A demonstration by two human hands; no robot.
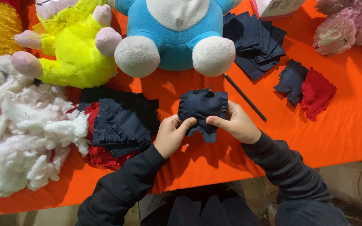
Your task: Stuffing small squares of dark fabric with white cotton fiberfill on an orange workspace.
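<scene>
My left hand (171,133) and my right hand (236,122) together hold a small dark navy cloth piece with frilled edges (201,108) just above the orange table cover (348,125). Both thumbs press on its lower front. Just left of my left hand lies a pile of similar navy and red cloth pieces (120,123). A thin dark stick (245,98) rests on the cover right behind my right hand.
White stuffing fluff (26,129) is heaped at the left. A yellow plush toy (70,46) and a blue-and-white plush toy (174,35) sit behind. Folded navy fabric (254,39), loose navy and red scraps (308,90), a pink plush (348,25) lie at right.
</scene>
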